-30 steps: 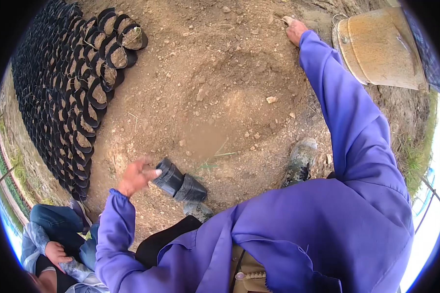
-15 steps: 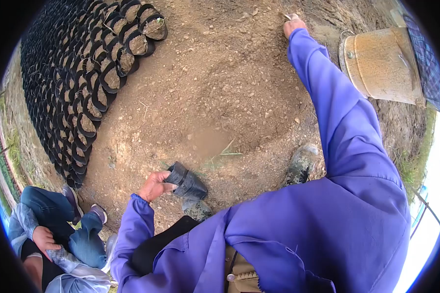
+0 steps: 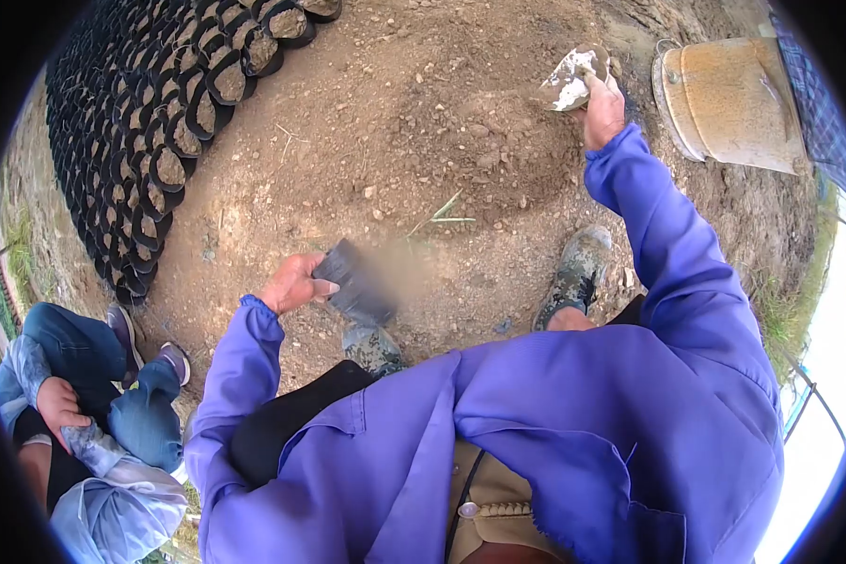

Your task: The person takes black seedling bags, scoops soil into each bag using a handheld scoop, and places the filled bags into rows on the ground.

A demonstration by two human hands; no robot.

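Note:
My left hand (image 3: 293, 283) is closed around a black plastic nursery pot (image 3: 355, 285), which lies on its side in the grip above the soil. It may be more than one pot nested together; I cannot tell. Further out to the right, my right hand (image 3: 605, 111) grips a small rounded scoop (image 3: 571, 79) with a patchy white and brown surface. The scoop is just above the loose brown soil (image 3: 479, 141), and whether it carries any soil is unclear.
Rows of soil-filled black pots (image 3: 150, 122) stand packed at the upper left. A mud-stained bucket (image 3: 733, 99) lies at the upper right. Someone in jeans (image 3: 146, 423) sits at the lower left. My camouflage shoes (image 3: 581, 268) rest on the soil, near green leaf blades (image 3: 442, 218).
My right hand has drawn back toward me, and the scoop's white-patched surface now shows. My left hand has risen slightly with the black pot. The view has shifted a little.

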